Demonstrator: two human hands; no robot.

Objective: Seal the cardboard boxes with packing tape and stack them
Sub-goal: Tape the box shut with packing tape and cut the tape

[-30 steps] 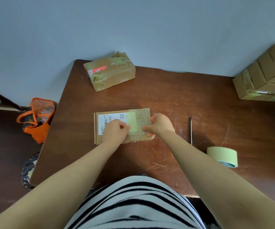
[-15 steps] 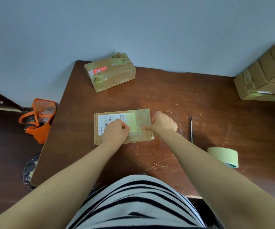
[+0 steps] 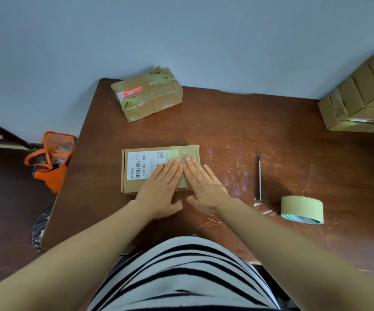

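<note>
Pressing down on box (image 3: 130,184) at mid-bench (image 3: 237,122), left hand (image 3: 159,189) and right hand (image 3: 205,190) side by side over its taped end. Fingers (image 3: 173,168) lying straight and together, no longer curling and pinching as half a second ago. Roll (image 3: 302,208) sitting well apart, right.

The white label (image 3: 146,163) on the flat box (image 3: 128,184) at frame centre is showing "060-068-A05", running sideways beside a barcode (image 3: 138,169) and a small QR code (image 3: 160,154). Its finer print is coming through too small to read. Upper centre-left, the red-and-white sticker (image 3: 129,93) on the taped box (image 3: 159,96) is carrying lettering, unreadable.
</note>
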